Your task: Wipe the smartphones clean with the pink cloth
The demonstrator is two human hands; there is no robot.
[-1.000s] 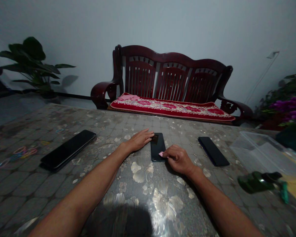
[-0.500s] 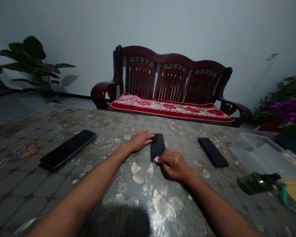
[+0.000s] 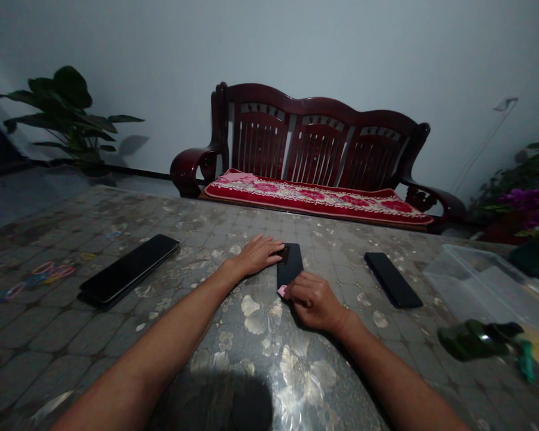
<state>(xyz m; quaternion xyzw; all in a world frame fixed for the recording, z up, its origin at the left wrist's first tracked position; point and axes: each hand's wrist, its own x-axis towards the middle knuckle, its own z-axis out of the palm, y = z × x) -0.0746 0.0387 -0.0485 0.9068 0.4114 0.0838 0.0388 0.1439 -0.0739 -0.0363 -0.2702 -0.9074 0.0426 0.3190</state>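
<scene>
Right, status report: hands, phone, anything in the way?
Left hand flat on phone, far end. Right hand pinches pink tab at near end. Nothing blocking.

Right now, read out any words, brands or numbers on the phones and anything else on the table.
No text can be read.
Middle phone, under the left hand: dark, no readable mark.
Pink piece pinched by the right hand: too small to tell.
Left phone and right phone: blank.
Green object: blurred.
</scene>
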